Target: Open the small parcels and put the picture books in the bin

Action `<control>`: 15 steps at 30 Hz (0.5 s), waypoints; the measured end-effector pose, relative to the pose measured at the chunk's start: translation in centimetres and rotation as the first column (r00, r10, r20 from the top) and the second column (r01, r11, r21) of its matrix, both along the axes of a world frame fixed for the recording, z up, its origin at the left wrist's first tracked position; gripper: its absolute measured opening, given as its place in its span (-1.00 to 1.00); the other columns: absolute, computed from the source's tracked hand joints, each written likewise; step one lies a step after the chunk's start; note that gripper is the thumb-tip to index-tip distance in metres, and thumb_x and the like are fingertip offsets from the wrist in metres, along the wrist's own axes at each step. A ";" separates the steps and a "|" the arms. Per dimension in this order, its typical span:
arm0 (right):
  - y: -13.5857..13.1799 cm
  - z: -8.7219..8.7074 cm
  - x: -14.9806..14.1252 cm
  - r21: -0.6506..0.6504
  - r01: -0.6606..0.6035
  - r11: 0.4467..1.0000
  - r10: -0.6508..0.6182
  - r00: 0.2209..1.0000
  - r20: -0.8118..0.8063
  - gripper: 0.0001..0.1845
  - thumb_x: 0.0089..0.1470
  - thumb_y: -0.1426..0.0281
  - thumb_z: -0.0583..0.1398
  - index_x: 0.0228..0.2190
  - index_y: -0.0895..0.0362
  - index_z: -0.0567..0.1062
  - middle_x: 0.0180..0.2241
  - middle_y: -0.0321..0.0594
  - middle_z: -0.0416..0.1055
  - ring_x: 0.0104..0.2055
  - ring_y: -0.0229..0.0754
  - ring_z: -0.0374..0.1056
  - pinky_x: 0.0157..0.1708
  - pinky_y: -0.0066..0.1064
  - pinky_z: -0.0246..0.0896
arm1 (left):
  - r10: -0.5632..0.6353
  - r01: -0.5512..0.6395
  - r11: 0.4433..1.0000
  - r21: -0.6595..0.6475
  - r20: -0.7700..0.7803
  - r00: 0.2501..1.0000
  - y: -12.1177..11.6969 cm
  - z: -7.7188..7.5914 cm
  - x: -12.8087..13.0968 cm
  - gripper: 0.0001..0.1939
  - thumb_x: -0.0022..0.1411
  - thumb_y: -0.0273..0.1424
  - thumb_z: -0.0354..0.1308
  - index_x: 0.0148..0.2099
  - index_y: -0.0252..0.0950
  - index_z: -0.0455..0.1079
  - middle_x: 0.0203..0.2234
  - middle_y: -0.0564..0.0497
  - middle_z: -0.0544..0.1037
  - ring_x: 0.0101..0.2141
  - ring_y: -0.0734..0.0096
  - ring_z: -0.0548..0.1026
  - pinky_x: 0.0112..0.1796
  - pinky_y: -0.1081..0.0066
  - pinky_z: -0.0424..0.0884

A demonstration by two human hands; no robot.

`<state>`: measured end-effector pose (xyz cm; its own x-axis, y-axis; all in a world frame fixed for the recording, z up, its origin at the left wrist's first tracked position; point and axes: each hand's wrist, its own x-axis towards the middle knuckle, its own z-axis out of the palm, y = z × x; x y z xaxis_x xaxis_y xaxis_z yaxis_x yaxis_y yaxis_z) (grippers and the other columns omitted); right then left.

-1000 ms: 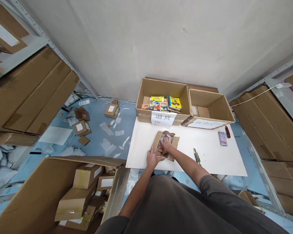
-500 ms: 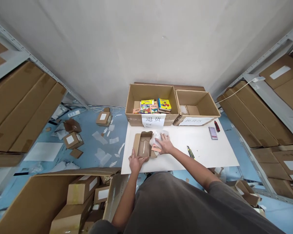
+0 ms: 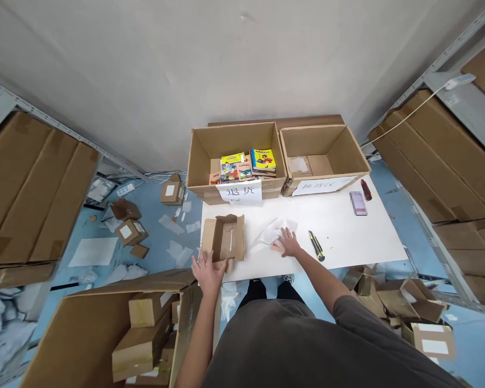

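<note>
Right grip [image 3: 290,243] drew away — spread on wrap [image 3: 272,229] — left grip [image 3: 209,274] open against carton [image 3: 240,240].

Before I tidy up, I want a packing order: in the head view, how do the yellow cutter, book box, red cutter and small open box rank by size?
Largest to smallest:
Book box
Small open box
Yellow cutter
Red cutter, though it lies farther off, so the cutters' true order is unsure.

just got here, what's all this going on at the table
A person has their left hand on a small opened carton and their right hand on white wrapping beside it. A cutter lies to the right. Behind stand two bigger boxes: the left one holds colorful books, the right one has a flat piece of cardboard or paper inside.
</note>
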<state>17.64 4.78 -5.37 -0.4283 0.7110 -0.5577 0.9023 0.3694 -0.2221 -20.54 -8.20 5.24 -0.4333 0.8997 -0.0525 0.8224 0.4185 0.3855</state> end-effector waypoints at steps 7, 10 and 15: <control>-2.9 1.7 1.2 0.210 0.139 0.968 -0.091 0.970 -0.224 -0.16 0.09 0.16 0.29 0.33 0.19 0.30 0.49 0.13 -0.19 0.54 0.19 -0.39 0.41 0.15 -0.45 | -0.502 0.509 0.855 0.096 0.396 0.769 8.2 -3.0 18.9 -0.55 0.43 -0.32 -0.05 0.29 -0.15 0.37 0.16 -0.11 0.48 0.19 0.07 0.36 0.26 0.14 0.23; -4.9 1.4 2.7 0.236 0.270 0.933 -0.192 0.932 -0.306 -0.39 0.18 0.26 0.18 0.22 0.20 0.43 0.43 0.08 0.06 0.52 0.13 -0.22 0.41 0.08 -0.20 | -0.417 0.463 0.886 -0.014 0.409 0.811 11.7 -7.1 23.5 -0.51 0.38 -0.37 -0.02 0.30 -0.26 0.34 0.14 -0.18 0.47 0.16 0.06 0.35 0.21 0.10 0.27; -7.2 -0.1 5.1 0.204 0.424 0.883 -0.327 0.865 -0.380 -0.46 0.16 0.41 0.09 0.17 0.12 0.47 0.25 0.02 0.36 0.40 0.13 0.11 0.36 0.13 0.03 | -0.419 0.477 0.873 -0.097 0.351 0.838 12.3 -12.2 23.8 -0.61 0.25 -0.29 0.22 0.13 -0.20 0.50 0.14 -0.18 0.42 0.19 -0.02 0.28 0.15 0.14 0.32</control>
